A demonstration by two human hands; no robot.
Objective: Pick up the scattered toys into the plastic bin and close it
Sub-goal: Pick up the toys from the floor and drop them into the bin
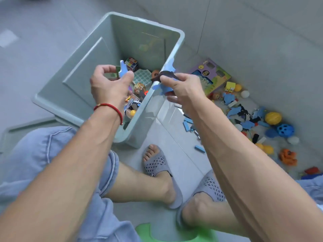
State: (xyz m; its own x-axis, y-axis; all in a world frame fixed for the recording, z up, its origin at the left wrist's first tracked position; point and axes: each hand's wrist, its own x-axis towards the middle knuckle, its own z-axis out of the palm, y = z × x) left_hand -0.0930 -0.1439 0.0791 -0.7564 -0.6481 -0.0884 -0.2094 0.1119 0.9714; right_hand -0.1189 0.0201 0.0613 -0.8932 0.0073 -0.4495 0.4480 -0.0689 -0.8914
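An open grey-green plastic bin [83, 70] stands on the floor ahead of me, with several toys at its bottom, among them a puzzle cube [131, 63]. Over the bin, my left hand [110, 84] pinches a light blue foam piece [123, 69]. My right hand [181, 91] hovers at the bin's right rim, gripping several blue and black foam pieces [166, 75]. More toys lie scattered on the floor to the right: blue foam pieces [234, 111], a yellow ball [273, 117], a blue holed ball [285, 131] and an orange toy [287, 157].
A colourful picture box [212, 74] lies right of the bin. The bin's lid [29, 130] rests on the floor at the left. My crossed legs and grey slippers [157, 165] are in front of the bin. A green object [145, 231] sits at the bottom edge.
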